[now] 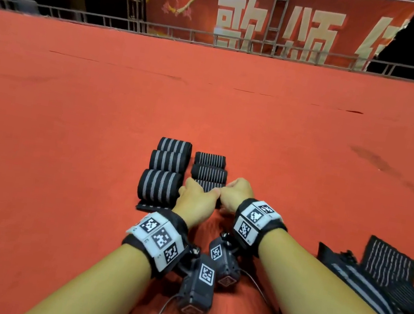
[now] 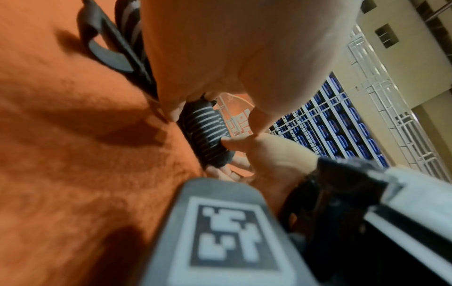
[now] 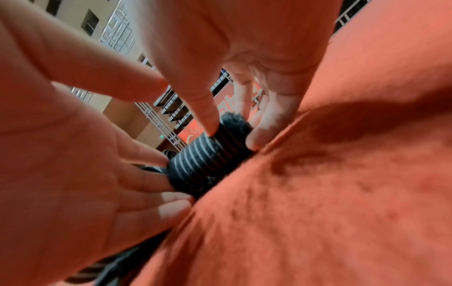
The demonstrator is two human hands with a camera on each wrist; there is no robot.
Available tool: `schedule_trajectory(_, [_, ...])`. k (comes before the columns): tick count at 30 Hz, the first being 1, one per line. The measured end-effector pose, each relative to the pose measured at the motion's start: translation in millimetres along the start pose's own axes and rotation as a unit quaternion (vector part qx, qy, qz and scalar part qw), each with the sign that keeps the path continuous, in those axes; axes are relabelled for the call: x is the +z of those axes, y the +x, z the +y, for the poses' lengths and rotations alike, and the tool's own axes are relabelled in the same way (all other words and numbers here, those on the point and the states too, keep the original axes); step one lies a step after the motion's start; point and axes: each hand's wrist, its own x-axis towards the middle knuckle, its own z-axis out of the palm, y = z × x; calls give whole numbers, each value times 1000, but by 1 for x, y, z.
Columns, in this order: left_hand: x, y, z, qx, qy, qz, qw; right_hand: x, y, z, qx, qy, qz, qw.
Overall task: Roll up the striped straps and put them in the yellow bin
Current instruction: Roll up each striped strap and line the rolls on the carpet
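Both wrists hover low: left hand and right hand pinch the strap roll at its ends, keeping it tight beside finished rolls on the red surface.

Both forearms are bare. Each wrist wears a black band faced with white plates bearing black square-code markers — beneath hangs a dark camera block, also marker-tagged, trailing a thin black cable.
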Motion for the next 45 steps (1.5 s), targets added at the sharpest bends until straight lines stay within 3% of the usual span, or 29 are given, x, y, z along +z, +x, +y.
schedule_trajectory(9, [-2, 15, 5, 39, -51, 1, 998, -2, 8, -13, -20, -14, 16, 1000])
schedule_trajectory(14, [-4, -16, 17, 94, 6, -7, 995, -63, -33, -30, -78, -15, 13, 997])
schedule_trajectory(17, [3, -66, 38, 163, 59, -22, 985, -111, -71, -31, -110, 11, 25, 994])
schedule_trajectory(19, [18, -102, 44, 189, 73, -80, 976, -142, -102, -24, -121, -4, 32, 992])
schedule_trajectory(21, [37, -136, 45, 180, 105, -170, 963, -169, -130, -10, -134, -40, 34, 990])
schedule_trajectory(23, [56, -160, 39, 177, 170, -210, 946, -190, -154, 11, -131, -97, 32, 986])
schedule_trajectory(26, [70, -182, 30, 181, 280, -193, 923, -207, -187, 46, -119, -196, 11, 973])
schedule_trajectory(31, [70, -200, 20, 111, 353, -172, 913, -211, -224, 88, -102, -266, -35, 958])
schedule_trajectory(35, [69, -202, 19, 87, 302, -170, 934, -205, -239, 103, -92, -315, -79, 941])
schedule_trajectory(38, [60, -204, 38, 86, 220, -184, 954, -199, -246, 108, -104, -344, -69, 931])
schedule_trajectory(42, [33, -222, 90, 116, 68, -157, 978, -193, -253, 103, -165, -351, 32, 921])
schedule_trajectory(45, [7, -231, 122, 146, 1, -134, 980, -197, -255, 93, -195, -336, 94, 916])
